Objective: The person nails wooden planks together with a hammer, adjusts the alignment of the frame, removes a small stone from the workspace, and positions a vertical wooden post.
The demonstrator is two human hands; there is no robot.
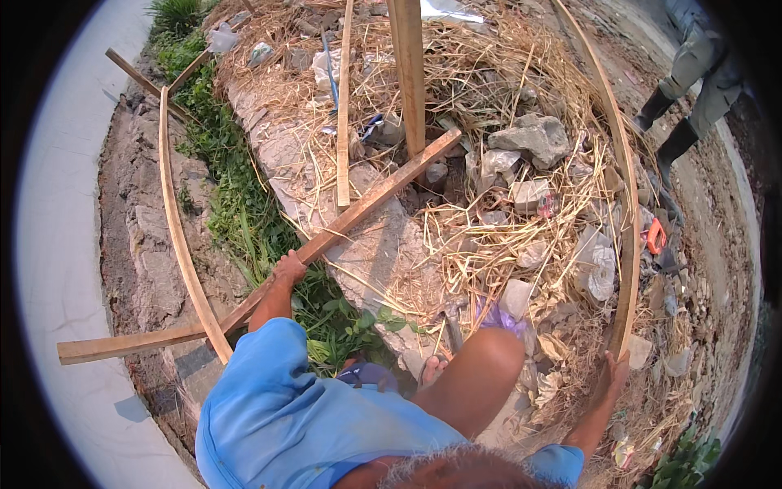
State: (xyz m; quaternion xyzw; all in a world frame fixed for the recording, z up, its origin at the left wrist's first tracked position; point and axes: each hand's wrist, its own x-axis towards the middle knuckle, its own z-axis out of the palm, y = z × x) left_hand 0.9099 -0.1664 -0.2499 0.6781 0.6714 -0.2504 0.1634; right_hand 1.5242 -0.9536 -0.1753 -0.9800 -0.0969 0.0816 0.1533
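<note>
2 lengths of timber are in hand. The brown beam (358, 213) looks squared and slim, reddish-brown with darker patches, its far end cut flat. Its long axis runs diagonally, from the lower left beside the blue sleeve (261, 359) up to the right, where that end points away from the person and crosses in front of an upright post (407, 73). The left grip (287, 270) is closed over its lower part.

The long pale timber (626, 220) is on the right — thin, light tan, bowed by the lens. It stretches away from the person, from its near end at the lower right to the top edge of the view. The right grip (615, 379) clasps that near end.

Between the 2 timbers lie dry straw (472, 244), a large grey rock (533, 140) and purple plastic (498, 318). A narrow strip (344, 106) ends near the brown beam; green plants (236, 196) grow to its left. Farther out — at the upper right — stands another person in dark boots (674, 145), with an orange object (656, 236) lying nearer.
</note>
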